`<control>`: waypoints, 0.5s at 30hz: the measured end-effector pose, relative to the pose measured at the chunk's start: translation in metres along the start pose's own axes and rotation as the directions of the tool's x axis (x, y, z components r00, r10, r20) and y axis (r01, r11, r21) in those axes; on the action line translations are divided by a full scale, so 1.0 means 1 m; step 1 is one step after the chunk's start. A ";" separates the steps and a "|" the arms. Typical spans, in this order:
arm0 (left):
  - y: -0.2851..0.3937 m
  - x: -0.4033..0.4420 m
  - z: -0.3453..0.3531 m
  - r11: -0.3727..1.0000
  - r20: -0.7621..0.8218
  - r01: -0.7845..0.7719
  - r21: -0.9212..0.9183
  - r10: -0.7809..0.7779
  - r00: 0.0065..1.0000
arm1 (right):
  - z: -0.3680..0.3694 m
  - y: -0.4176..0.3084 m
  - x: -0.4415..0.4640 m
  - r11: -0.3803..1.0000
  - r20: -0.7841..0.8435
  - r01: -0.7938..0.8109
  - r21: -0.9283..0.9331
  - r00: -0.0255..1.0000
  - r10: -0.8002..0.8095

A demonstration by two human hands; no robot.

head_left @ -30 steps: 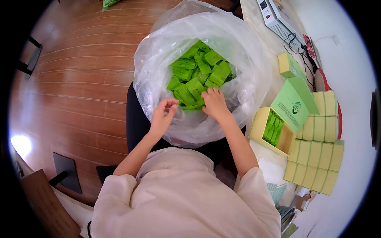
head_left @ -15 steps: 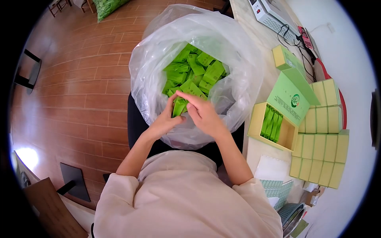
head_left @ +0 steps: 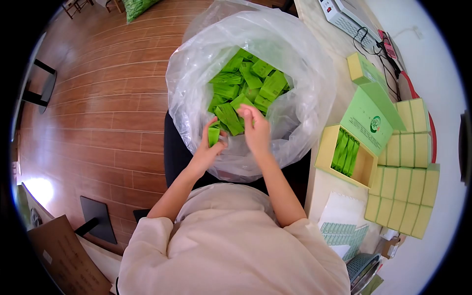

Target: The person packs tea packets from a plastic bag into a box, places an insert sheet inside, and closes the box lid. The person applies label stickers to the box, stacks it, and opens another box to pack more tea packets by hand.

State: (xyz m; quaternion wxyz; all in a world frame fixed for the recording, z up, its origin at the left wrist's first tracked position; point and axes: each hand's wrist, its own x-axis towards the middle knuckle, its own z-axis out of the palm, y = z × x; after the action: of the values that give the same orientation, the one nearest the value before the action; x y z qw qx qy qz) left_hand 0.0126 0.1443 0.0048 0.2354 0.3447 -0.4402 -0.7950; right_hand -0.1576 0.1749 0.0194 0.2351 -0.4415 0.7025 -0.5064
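Observation:
A large translucent plastic bag [head_left: 189,73] stands open in front of me, with a heap of small bright green packets [head_left: 273,86] inside. My left hand [head_left: 205,153], at the bag's near side, has its fingers and thumb closed around one green packet [head_left: 213,136]. My right hand [head_left: 256,132] is over the heap, fingers bent together close to a packet [head_left: 241,101]. Whether it grips that packet is hidden. Another packet [head_left: 228,119] lies between the two hands. On the table to the right, an open carton [head_left: 363,173] holds several upright green packets [head_left: 345,153] at its left side.
Stacked yellow-green cartons [head_left: 400,196] stand against the wall behind the open carton. A closed-looking carton [head_left: 363,69], a white appliance [head_left: 344,17] and black cables [head_left: 366,42] are farther back. Sticker sheets [head_left: 340,231] and a grey basket [head_left: 361,268] lie nearer me.
My hands have moved apart. The left keeps a green packet at the bag's near side, while the right has gone up over the heap. The whole view has shifted slightly.

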 end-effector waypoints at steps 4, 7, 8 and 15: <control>0.001 0.005 -0.006 1.000 -0.059 -0.021 0.010 0.021 0.998 | -0.007 0.040 0.011 0.781 -0.006 0.061 -0.622 0.997 -0.082; 0.005 0.005 -0.004 0.992 -0.064 0.027 -0.126 -0.035 0.997 | -0.001 0.038 0.006 0.650 -0.013 0.040 -0.759 0.997 -0.076; 0.005 0.006 -0.004 0.990 -0.080 0.032 -0.141 -0.043 0.996 | -0.001 0.038 0.005 0.651 -0.015 0.037 -0.758 0.997 -0.074; 0.011 0.011 -0.014 0.984 -0.203 0.064 -0.167 -0.098 0.974 | -0.012 0.027 -0.004 0.778 -0.031 0.143 -0.611 0.978 -0.204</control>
State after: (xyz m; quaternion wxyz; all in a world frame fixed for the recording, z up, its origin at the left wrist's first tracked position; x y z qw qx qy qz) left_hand 0.0166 0.1240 0.0049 0.2749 0.4248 -0.3334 -0.7955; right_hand -0.1752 0.1869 -0.0014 -0.0001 -0.5316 0.7940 -0.2949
